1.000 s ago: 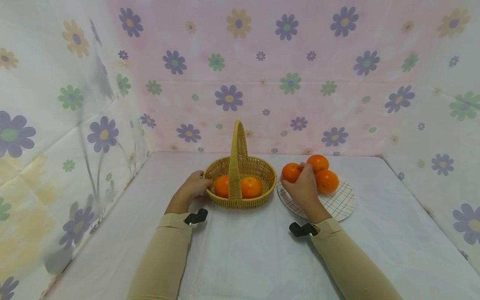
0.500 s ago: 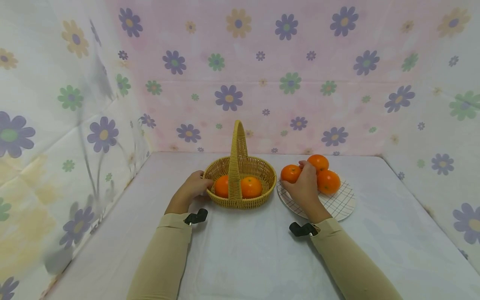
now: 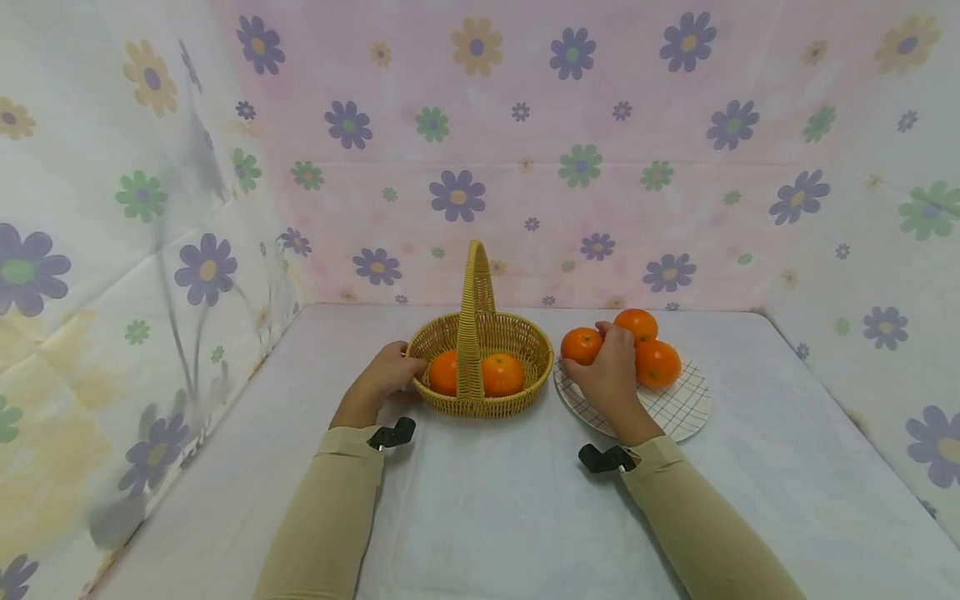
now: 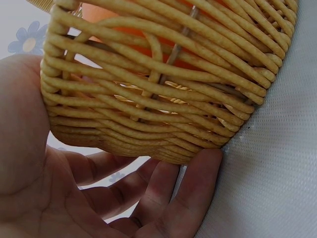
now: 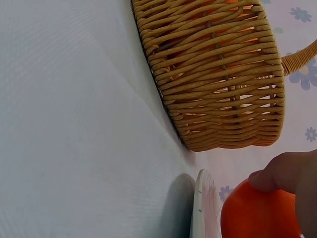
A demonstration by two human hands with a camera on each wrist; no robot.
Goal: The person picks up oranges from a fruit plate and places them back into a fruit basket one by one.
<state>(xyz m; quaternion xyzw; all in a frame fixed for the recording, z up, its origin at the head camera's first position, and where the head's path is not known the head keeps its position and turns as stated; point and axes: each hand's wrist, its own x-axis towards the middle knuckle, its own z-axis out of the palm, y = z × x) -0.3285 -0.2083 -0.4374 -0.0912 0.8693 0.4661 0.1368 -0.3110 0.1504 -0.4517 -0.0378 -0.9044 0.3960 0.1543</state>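
Right hand (image 3: 609,373) pinches round orange fruit (image 3: 581,347) at white gridded plate (image 3: 688,408); yellow wicker basket (image 3: 471,407) just leftward, left hand (image 3: 384,373) gripping its left side.

- Up goes the handle (image 3: 469,333), arching over the basket (image 3: 517,406) and barring a low sideways pass!
- Right of it, the basket orange (image 3: 503,376) takes the front, leaving room behind, reachable from above.
- Left hand (image 3: 386,372) blocks the left end!
- Just a slim gap between basket and plate (image 3: 678,410).
- Right hand (image 3: 613,377) on the plate's near orange (image 3: 581,346), two oranges (image 3: 658,364) crowding its right.
- Wide room across the near tabletop (image 3: 495,508), between the sleeves (image 3: 330,508)!
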